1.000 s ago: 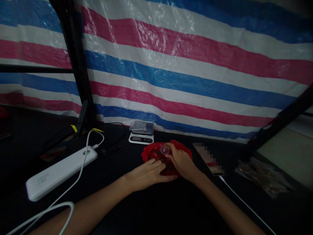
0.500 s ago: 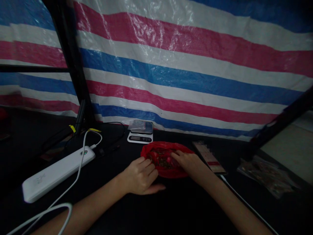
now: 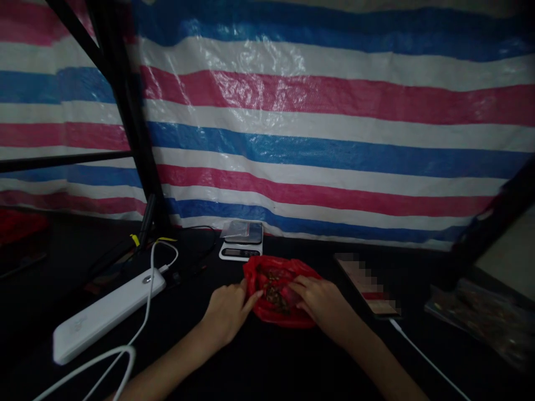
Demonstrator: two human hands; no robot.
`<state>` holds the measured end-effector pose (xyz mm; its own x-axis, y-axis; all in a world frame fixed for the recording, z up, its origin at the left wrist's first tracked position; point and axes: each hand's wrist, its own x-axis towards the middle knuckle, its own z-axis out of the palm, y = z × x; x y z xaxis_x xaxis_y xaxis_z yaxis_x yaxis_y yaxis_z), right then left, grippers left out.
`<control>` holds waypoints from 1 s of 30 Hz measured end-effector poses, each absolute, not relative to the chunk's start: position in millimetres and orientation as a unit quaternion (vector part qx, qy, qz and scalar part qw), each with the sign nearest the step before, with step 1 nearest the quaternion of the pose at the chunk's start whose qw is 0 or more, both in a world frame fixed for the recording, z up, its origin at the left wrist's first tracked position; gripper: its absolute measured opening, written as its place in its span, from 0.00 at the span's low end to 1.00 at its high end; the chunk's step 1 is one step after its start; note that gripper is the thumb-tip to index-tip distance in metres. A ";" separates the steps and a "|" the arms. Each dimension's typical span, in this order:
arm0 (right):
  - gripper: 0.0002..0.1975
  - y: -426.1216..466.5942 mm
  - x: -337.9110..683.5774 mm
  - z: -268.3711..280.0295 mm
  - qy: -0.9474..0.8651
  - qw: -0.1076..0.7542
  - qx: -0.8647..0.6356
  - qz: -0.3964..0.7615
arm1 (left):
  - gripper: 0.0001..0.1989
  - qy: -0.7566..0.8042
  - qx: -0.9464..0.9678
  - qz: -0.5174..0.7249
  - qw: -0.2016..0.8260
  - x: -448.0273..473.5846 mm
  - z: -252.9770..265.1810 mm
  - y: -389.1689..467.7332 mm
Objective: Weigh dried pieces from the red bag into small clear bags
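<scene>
A red plastic bag (image 3: 263, 313) lies with its mouth spread wide on the black surface. Small brownish pieces (image 3: 273, 295) are heaped inside, too dim to identify. At the bag's left rim, my left hand (image 3: 225, 314) is closed on the plastic, its thumb over the inner edge and its other fingers partly hidden. My right hand (image 3: 328, 306) grips the right side, fingers bent over the rim and fingertips inside near the pieces. Whether its fingertips also hold a piece cannot be made out.
Behind the bag stands a small digital scale (image 3: 241, 253) with a clear packet on it. A white power bank (image 3: 108, 317) with a cable lies left. To the right are a phone (image 3: 368, 284) on a cable and clear bags of small pieces (image 3: 480, 317). Striped sheeting (image 3: 313, 133) hangs behind.
My left hand has turned from a curled fist to having its thumb stretched over the bag's rim. My right fingers have shifted slightly lower on the bag's right side. The view has tilted up.
</scene>
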<state>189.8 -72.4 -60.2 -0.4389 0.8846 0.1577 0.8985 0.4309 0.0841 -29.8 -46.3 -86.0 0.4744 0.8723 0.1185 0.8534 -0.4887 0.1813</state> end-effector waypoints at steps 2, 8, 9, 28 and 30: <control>0.15 -73.9 195.2 -66.6 -0.841 0.079 -0.532 -0.064 | 0.21 0.517 0.843 0.132 0.064 -24.6 -89.3 -42.3; 0.16 -74.5 202.7 -83.7 -0.829 0.143 -0.540 -0.032 | 0.19 0.454 0.800 0.301 0.251 -11.6 -97.4 -35.3; 0.16 -74.9 201.8 -84.7 -0.826 0.146 -0.544 -0.024 | 0.20 0.442 0.774 0.333 0.308 -7.8 -96.7 -34.2; 0.15 -70.6 196.2 -91.9 -0.734 0.226 -0.635 0.089 | 0.15 0.357 0.520 0.526 0.571 21.5 -84.3 -40.6; 0.15 -69.7 195.4 -92.1 -0.725 0.229 -0.641 0.103 | 0.15 0.363 0.493 0.543 0.575 21.3 -90.7 -40.9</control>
<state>195.4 -69.7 -92.1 -0.0737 0.9768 0.2009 0.8824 0.1578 -0.4432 21.3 -40.9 -90.7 0.1477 0.9819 0.1183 -0.2657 -0.0758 0.9611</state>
